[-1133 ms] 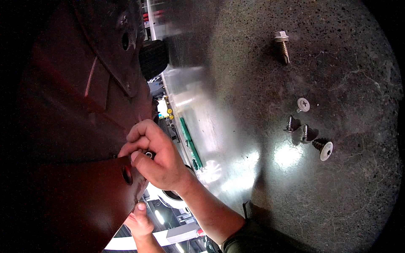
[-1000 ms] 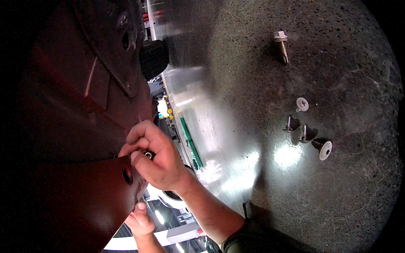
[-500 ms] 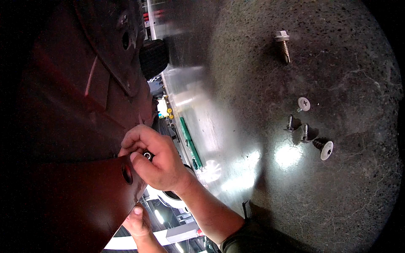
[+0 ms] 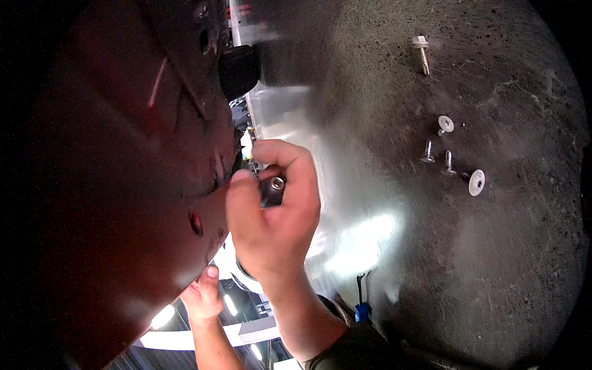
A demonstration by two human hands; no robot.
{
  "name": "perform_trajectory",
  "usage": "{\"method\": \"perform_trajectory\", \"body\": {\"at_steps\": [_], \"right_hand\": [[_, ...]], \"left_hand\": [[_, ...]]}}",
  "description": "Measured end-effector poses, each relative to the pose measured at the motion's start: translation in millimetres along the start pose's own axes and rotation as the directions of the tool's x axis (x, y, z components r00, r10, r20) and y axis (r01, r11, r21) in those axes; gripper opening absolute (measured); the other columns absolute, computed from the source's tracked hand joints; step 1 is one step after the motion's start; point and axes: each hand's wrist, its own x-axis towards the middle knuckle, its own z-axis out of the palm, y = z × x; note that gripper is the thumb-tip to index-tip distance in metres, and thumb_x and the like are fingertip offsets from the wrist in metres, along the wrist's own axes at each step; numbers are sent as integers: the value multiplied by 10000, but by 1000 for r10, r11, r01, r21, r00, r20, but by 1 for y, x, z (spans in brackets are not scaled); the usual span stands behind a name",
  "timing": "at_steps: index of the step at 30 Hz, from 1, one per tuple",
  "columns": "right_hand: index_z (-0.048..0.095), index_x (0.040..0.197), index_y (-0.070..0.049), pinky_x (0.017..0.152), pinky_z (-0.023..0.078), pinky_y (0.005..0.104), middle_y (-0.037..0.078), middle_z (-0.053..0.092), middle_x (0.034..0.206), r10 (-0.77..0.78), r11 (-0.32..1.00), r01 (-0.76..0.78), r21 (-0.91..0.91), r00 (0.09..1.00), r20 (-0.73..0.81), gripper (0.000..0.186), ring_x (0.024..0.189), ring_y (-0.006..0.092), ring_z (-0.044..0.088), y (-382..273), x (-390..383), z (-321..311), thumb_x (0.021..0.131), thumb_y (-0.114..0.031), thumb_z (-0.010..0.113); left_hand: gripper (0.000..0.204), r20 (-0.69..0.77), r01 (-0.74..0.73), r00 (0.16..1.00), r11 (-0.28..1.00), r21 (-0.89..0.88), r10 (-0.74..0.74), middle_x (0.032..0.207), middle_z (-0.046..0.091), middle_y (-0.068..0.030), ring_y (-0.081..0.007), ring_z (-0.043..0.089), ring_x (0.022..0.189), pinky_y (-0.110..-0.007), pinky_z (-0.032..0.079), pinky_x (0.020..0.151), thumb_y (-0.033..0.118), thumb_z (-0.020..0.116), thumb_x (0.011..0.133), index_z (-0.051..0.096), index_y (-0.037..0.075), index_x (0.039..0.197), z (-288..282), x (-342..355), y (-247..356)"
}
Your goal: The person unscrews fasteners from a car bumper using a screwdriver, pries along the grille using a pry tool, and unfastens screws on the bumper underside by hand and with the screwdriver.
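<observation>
My right hand (image 4: 274, 216) is closed, its thumb and bent index finger around a small black part (image 4: 271, 194) with a round metal ring in it. The part's exact kind is hard to make out, and the fingers hide some of it. This hand is just off the edge of a dark red car body panel (image 4: 142, 271), near an oval hole (image 4: 195, 222). Lower down, my left hand (image 4: 206, 295) grips the panel's lower edge, thumb showing and the other fingers mostly hidden behind it.
On the grey floor (image 4: 394, 246) at the right lie a hex-head screw (image 4: 423, 54) and several wide-headed screws (image 4: 446, 124). A blue-handled tool (image 4: 361, 311) lies near my right forearm. A black tyre (image 4: 239, 72) stands farther off, beside the dark underside of the car.
My right hand has drawn away from the panel's edge, up and to the right, with the black part in it. My left hand keeps its grip. The view has shifted, bringing the blue handle into sight.
</observation>
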Motion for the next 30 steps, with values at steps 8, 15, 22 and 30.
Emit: {"method": "perform_trajectory", "body": {"at_steps": [8, 15, 22, 30], "right_hand": [[406, 1253, 38, 1034, 512, 363, 213, 547, 1254, -157, 942, 194, 274, 976, -151, 239, 1132, 180, 577, 6, -54, -40, 1049, -47, 496], [332, 1305, -48, 983, 606, 454, 110, 481, 1132, -130, 934, 181, 307, 975, -178, 260, 940, 146, 574, 15, -61, -43, 1114, -195, 431], [396, 1278, -145, 910, 608, 442, 73, 487, 1076, 5, 848, 60, 526, 993, -121, 196, 894, 140, 560, 4, -60, -48, 1134, -277, 406], [400, 1315, -144, 881, 605, 447, 72, 465, 1042, -18, 864, 79, 497, 992, -127, 215, 838, 144, 527, 3, -58, -48, 1132, -256, 416]], "left_hand": [[420, 4, 78, 997, 986, -149, -78, 1194, 623, -85, -183, 553, 1051, -331, 411, 985, 177, 686, 950, 552, -47, 1279, 6, 1, 1], [629, -77, -53, 997, 943, -328, 30, 1391, 576, -132, -274, 534, 1278, -426, 338, 1156, 182, 743, 897, 475, -47, 1418, -1, -4, -29], [587, -45, -43, 998, 995, -87, 39, 1320, 619, -139, -252, 591, 1177, -398, 414, 1084, 155, 770, 891, 507, -63, 1368, 3, -8, -12], [446, -132, 83, 987, 994, -66, -91, 1165, 675, -106, -202, 621, 1040, -342, 439, 1002, 130, 782, 885, 595, -64, 1240, 16, -6, 8]]}}
